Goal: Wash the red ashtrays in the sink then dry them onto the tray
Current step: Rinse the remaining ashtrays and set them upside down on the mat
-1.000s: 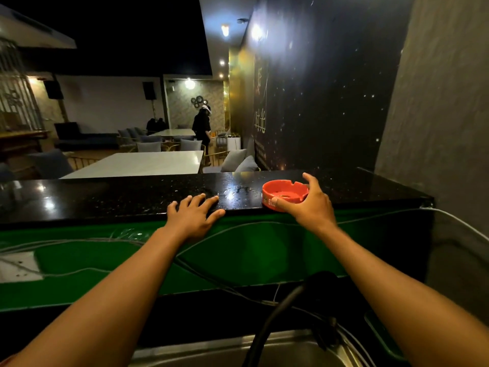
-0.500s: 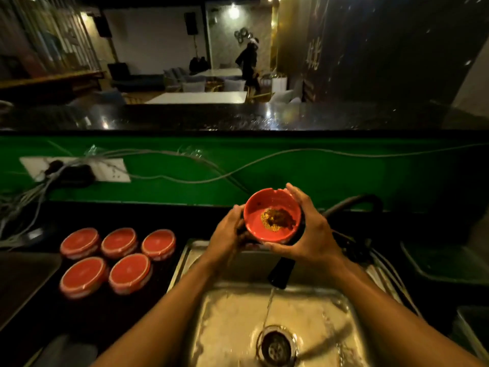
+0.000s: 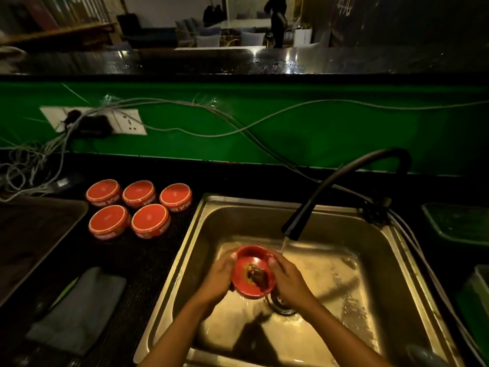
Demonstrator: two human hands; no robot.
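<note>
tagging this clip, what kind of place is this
Likely the wash-up spot behind a bar or lounge counter: a steel sink, five upturned red ashtrays beside it, and tables with chairs beyond.

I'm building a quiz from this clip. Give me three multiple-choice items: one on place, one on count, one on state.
1. Where is the held ashtray?
A. on the tray
B. over the sink
C. on the cloth

2. How many upside-down ashtrays stand left of the sink?
A. three
B. five
C. seven

3. The faucet is:
A. running
B. dry
C. removed

Answers:
1 B, left hand and right hand hold it above the basin.
2 B, three behind, two in front.
3 A, a stream falls from the spout.
</note>
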